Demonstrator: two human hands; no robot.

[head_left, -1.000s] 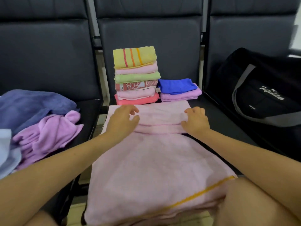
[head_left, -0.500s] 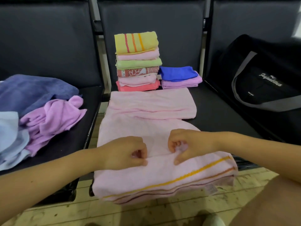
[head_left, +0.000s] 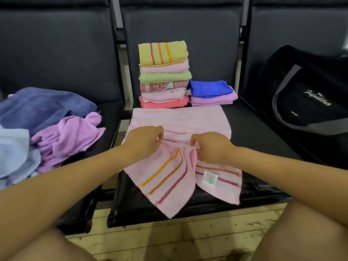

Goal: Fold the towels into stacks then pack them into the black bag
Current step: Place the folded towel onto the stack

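Fingertips of both hands buried in soft terry: left hand (head_left: 145, 141) and right hand (head_left: 211, 147) each pinch the striped pink towel (head_left: 169, 178) on the middle seat (head_left: 254, 132), tall folded stack (head_left: 163, 74) behind, glossy black bag (head_left: 308, 95) right, partly cropped.

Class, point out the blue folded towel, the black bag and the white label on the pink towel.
blue folded towel (head_left: 209, 88), head view, its top face.
black bag (head_left: 308, 102), head view, its front panel.
white label (head_left: 209, 178), head view, its middle.
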